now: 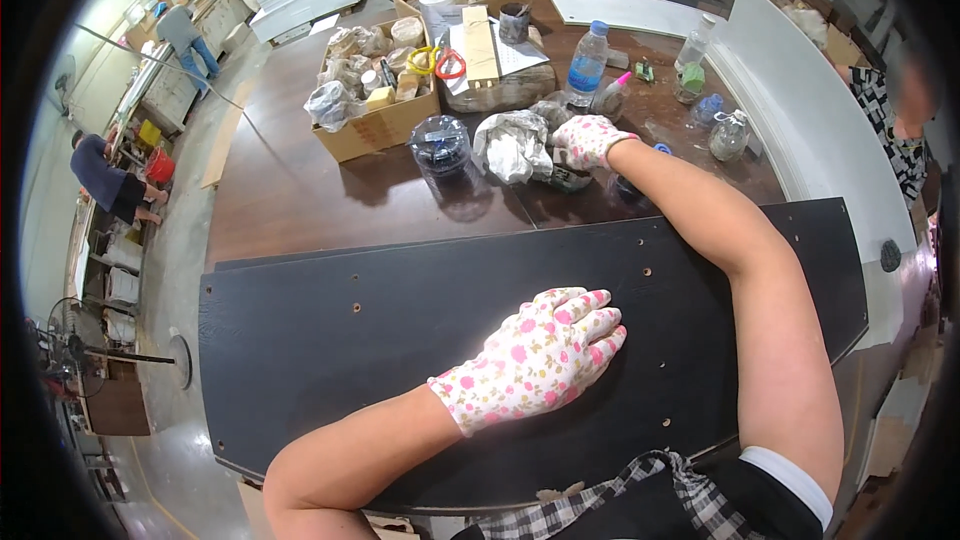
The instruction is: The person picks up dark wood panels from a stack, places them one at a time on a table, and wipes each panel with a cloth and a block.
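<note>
Though two gloved hands, only one on black panel.

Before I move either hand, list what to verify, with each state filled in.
1. Left hand resting on the black panel: ok.
2. Floral gloves on both hands: ok.
3. Right hand clear of clutter: not ok, it is down among the items, near the crumpled white bundle.
4. Right hand's grip secure: cannot tell, whatever it may hold is mostly hidden.
5. Blue-labelled bottle beyond that hand upright: ok.
</note>
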Available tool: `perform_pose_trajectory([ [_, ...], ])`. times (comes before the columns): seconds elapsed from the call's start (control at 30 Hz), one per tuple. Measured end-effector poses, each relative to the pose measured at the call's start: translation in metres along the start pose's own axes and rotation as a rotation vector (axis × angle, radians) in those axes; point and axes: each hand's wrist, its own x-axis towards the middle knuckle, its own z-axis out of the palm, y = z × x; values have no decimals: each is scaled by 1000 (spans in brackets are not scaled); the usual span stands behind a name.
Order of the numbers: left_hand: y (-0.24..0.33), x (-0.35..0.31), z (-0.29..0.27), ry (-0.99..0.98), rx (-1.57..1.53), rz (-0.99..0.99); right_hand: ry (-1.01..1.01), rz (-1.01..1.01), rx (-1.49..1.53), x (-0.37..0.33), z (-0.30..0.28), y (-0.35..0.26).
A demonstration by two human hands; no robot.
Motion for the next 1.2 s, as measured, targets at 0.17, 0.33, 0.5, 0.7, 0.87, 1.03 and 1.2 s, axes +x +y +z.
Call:
perform_pose_trajectory([
  [0.17, 0, -1, -1, -6, -10, -13, 7, 1, -75, -6, 0, -6],
  [0.33, -1, -2, 3, 32, 4, 21, 60, -6, -154, -13, 5, -10],
  [0.5, -1, -4, 8, 44, -36, -20, 100, 252, 103, -2, -19, -1],
  [0.7, -1, -5, 6, 60, -53, -21, 267, -135, 524, 15, -38, -11],
  [0.87, 0, -2, 2, 21, -127, -20, 97, 1, 452, 44, -22, -23],
  [1.03, -6, -2, 1, 235, -118, 7, 266, -85, 940, -2, -57, -12],
  [1.2, -54, -16, -22, 795, -479, -370, 438, -428, 1176, -116, -141, -40],
])
